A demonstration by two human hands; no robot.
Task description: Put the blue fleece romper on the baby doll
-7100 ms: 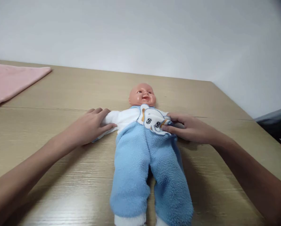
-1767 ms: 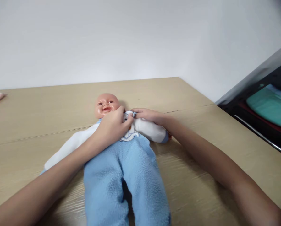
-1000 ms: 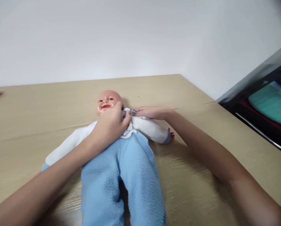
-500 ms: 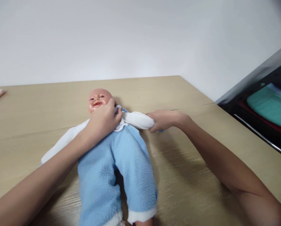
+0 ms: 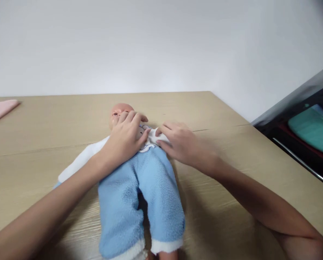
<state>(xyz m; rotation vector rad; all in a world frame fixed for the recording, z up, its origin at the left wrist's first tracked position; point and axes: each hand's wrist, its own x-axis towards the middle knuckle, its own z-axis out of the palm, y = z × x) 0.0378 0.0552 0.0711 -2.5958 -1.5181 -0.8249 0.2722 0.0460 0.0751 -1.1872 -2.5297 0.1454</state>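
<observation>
A baby doll (image 5: 121, 107) lies on its back, dressed in a white top with a printed front and fuzzy blue trousers (image 5: 161, 195) with white cuffs. My left hand (image 5: 126, 135) rests across its upper chest and lower face, fingers stretched out and thumb apart; it hides most of the doll's mouth and neck. At the doll's shoulder on the right, my right hand (image 5: 179, 142), a little blurred, has its fingers and thumb curled round the white sleeve (image 5: 154, 136). The other white sleeve (image 5: 80, 162) lies out to the left.
The doll is on a wooden table (image 5: 55, 122) set against a pale wall (image 5: 123, 47). Folded pink cloth (image 5: 1, 110) lies at the far left. Beyond the table's right edge, a dark open case or shelf holds green cloth (image 5: 313, 124).
My right hand has slid inward from the sleeve's end to near the shoulder. My left hand has opened its fingers over the chest. The view has shifted slightly.
</observation>
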